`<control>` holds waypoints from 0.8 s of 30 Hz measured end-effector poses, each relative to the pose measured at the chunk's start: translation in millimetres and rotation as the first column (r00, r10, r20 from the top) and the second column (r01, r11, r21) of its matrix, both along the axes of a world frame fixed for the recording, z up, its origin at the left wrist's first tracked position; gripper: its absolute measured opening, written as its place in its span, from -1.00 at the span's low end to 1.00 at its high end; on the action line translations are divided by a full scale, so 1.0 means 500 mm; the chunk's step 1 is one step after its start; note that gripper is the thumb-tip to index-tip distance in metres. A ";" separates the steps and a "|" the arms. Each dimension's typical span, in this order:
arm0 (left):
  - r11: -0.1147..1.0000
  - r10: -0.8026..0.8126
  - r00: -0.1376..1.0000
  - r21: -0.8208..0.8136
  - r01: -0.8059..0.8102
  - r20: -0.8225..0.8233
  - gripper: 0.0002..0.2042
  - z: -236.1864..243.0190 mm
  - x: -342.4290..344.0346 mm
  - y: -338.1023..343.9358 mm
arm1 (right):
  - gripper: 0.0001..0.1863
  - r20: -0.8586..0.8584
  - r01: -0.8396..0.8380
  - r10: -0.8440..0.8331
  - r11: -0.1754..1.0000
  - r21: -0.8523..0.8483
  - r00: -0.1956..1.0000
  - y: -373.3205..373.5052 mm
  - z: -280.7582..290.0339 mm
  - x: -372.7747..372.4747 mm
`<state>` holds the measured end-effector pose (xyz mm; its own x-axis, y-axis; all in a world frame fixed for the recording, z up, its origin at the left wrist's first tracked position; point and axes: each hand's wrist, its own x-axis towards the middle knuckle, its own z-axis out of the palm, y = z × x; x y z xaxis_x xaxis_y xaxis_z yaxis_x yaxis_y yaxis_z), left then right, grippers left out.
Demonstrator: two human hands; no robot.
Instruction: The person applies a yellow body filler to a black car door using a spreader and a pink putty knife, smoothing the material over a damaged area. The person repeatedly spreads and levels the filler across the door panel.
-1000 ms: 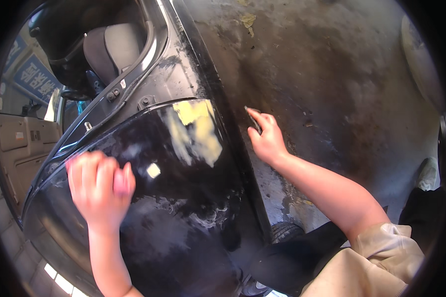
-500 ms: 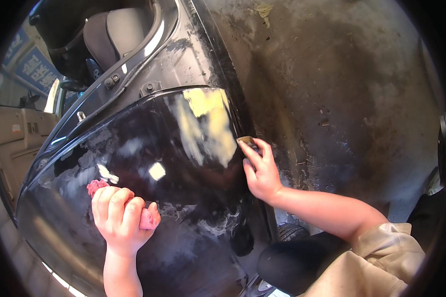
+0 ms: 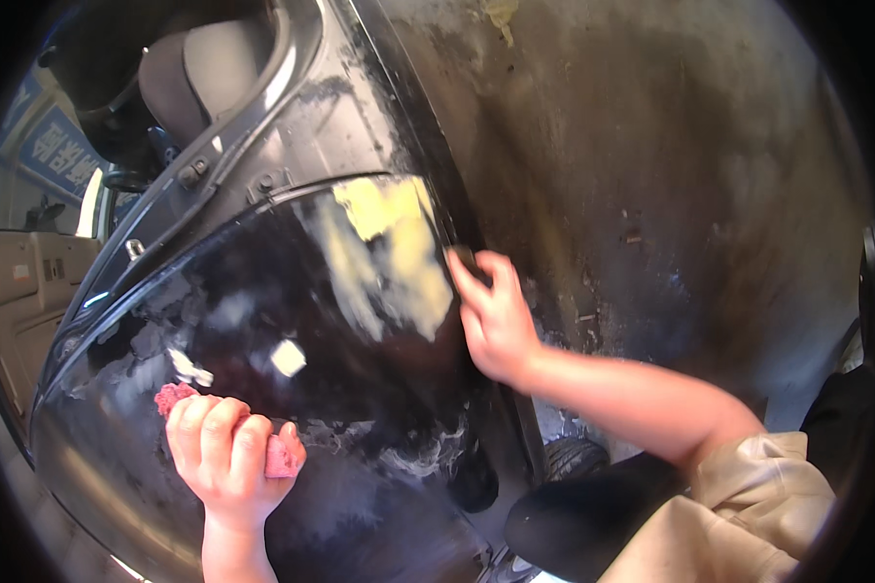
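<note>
My left hand (image 3: 218,457) is closed around a crumpled pink cloth (image 3: 175,396), which sticks out on both sides of the fist. It is over the lower left of a black car body panel (image 3: 233,301) with dull, scuffed patches. Pale yellow filler (image 3: 410,255) covers an upper right area of that panel. Just right of the filler, my right hand (image 3: 501,321) grips a small, dark brown piece (image 3: 466,258) like folded sandpaper at the panel's edge. Fingers hide most of this piece.
Past the panel's upper rim lies a grey body channel (image 3: 335,126), with a car seat (image 3: 226,68) inside the opening. A stained floor (image 3: 690,194) extends to the right. A tyre (image 3: 566,455) shows beside my dark-clothed leg (image 3: 593,515).
My right hand has slid slightly up and left along the panel edge with the brown piece. The view has shifted, so the panel and left hand appear a little further left and lower.
</note>
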<state>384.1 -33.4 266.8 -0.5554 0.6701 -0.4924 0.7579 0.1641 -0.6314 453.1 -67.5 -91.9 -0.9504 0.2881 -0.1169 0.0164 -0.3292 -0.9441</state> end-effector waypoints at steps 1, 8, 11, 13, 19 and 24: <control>1.000 0.005 1.000 0.005 -0.005 0.004 -0.79 -0.003 -0.002 -0.002 | -0.33 0.009 0.024 -0.024 0.999 0.025 1.000 0.017 -0.004 -0.048; 1.000 0.003 1.000 -0.022 -0.003 0.015 -0.79 0.005 0.002 0.023 | -0.23 -0.008 -0.142 0.142 0.989 0.046 0.990 0.021 0.010 0.045; 1.000 0.017 1.000 -0.005 -0.017 -0.001 -0.77 -0.001 0.000 -0.006 | -0.27 -0.011 -0.072 0.073 0.995 0.071 0.997 0.037 -0.003 -0.050; 1.000 0.001 1.000 -0.023 -0.001 0.004 -0.76 -0.005 -0.003 0.008 | -0.32 -0.032 -0.019 0.024 0.991 0.134 0.999 0.051 -0.013 -0.084; 1.000 0.011 1.000 -0.002 -0.011 0.001 -0.76 0.004 -0.009 0.019 | -0.24 -0.098 -0.073 0.088 0.986 0.146 0.991 0.023 -0.002 0.046; 1.000 0.020 1.000 -0.001 -0.020 0.015 -0.77 -0.006 -0.007 0.011 | -0.29 0.007 -0.041 0.041 0.991 0.129 0.999 0.057 0.008 -0.053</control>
<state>380.5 -27.9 263.7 -0.5611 0.6587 -0.5013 0.7639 0.1788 -0.6201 426.8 -39.1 -87.9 -0.9613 0.2619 -0.0856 0.0317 -0.2034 -0.9786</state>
